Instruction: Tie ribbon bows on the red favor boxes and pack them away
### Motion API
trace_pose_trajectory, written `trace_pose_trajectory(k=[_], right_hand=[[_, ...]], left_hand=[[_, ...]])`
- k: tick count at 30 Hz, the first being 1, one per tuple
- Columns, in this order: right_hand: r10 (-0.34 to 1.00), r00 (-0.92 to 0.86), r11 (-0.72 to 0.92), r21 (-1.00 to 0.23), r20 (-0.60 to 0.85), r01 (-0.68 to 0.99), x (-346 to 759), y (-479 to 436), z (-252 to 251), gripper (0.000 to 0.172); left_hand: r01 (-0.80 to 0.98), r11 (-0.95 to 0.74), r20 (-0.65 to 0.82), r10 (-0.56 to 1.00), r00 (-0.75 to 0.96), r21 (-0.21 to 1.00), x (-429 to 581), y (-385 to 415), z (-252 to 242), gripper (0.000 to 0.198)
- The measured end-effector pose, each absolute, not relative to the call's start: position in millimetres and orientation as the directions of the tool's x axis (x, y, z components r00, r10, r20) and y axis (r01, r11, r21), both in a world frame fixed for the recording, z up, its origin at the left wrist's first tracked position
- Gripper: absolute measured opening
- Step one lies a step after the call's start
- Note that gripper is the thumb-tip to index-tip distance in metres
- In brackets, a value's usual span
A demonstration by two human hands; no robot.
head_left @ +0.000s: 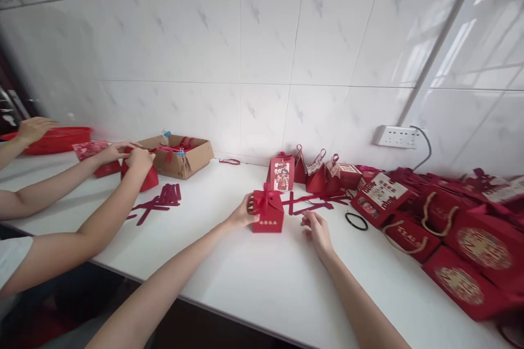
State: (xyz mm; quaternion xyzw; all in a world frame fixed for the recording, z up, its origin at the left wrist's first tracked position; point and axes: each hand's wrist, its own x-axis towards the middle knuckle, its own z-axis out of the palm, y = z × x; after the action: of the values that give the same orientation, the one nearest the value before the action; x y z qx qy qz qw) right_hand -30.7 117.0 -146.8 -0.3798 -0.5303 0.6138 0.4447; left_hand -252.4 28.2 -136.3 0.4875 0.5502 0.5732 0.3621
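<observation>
A small red gift box [268, 221] with gold lettering and a ribbon bow [266, 196] on top stands on the white table [254, 278]. My left hand [244, 211] grips its left side, with the fingers partly behind it. To the right of the box, my right hand [317, 229] is just above the table, fingers loosely bent and apart, holding nothing. Dark red ribbon strips [313, 204] lie just beyond my right hand. Behind the held box stands another red box [282, 172] with a printed picture tag.
Several red boxes [458, 229] pile up at the right, near a black ring [356, 221]. A power strip [396, 137] hangs on the tiled wall. At the left, a co-worker's hands [139, 157] work on a red box, near a cardboard box [184, 161] and a red basin [61, 140].
</observation>
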Motion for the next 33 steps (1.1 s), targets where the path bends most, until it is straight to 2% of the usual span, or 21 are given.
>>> trace_pose_trajectory(k=[3, 6, 10, 14, 20, 27, 31, 33], right_hand=[[0.953, -0.302, -0.032, -0.984, 0.024, -0.178, -17.0, 122.9, -137.9, 0.039], [0.925, -0.38, -0.051, -0.988, 0.008, -0.144, 4.8, 129.8, -122.9, 0.048], [0.87, -0.492, -0.072, -0.995, -0.029, -0.07, 40.2, 137.7, -99.7, 0.052], [0.863, -0.504, 0.015, -1.0, 0.019, -0.013, 64.7, 140.4, -89.8, 0.043], [0.928, -0.307, 0.236, -0.97, 0.21, 0.049, 67.5, 138.9, -99.5, 0.041], [0.898, -0.219, 0.416, -0.899, 0.382, 0.139, 71.9, 136.1, -96.9, 0.032], [0.881, -0.213, 0.459, -0.872, 0.422, 0.171, 75.0, 133.6, -95.0, 0.038], [0.884, -0.203, 0.451, -0.882, 0.42, 0.137, 75.4, 132.8, -94.9, 0.038]], left_hand=[[0.042, -0.131, 0.128, 0.99, 0.063, 0.991, -202.2, 25.6, -136.3, 0.09], [0.011, -0.102, 0.094, 0.942, 0.324, 0.995, -166.3, 32.3, -129.8, 0.09], [0.039, -0.085, 0.06, 0.902, 0.428, 0.996, -141.8, 52.0, -115.0, 0.092], [0.119, -0.1, 0.046, 0.917, 0.396, 0.988, -126.1, 68.6, -109.1, 0.093], [0.144, -0.129, 0.088, 0.96, 0.265, 0.981, -110.2, 68.4, -120.7, 0.084], [0.242, -0.141, 0.089, 0.973, 0.214, 0.96, -107.1, 62.4, -122.5, 0.082], [0.283, -0.138, 0.086, 0.978, 0.188, 0.949, -105.8, 63.2, -123.7, 0.085], [0.312, -0.155, 0.105, 0.98, 0.171, 0.938, -105.8, 62.8, -125.9, 0.085]])
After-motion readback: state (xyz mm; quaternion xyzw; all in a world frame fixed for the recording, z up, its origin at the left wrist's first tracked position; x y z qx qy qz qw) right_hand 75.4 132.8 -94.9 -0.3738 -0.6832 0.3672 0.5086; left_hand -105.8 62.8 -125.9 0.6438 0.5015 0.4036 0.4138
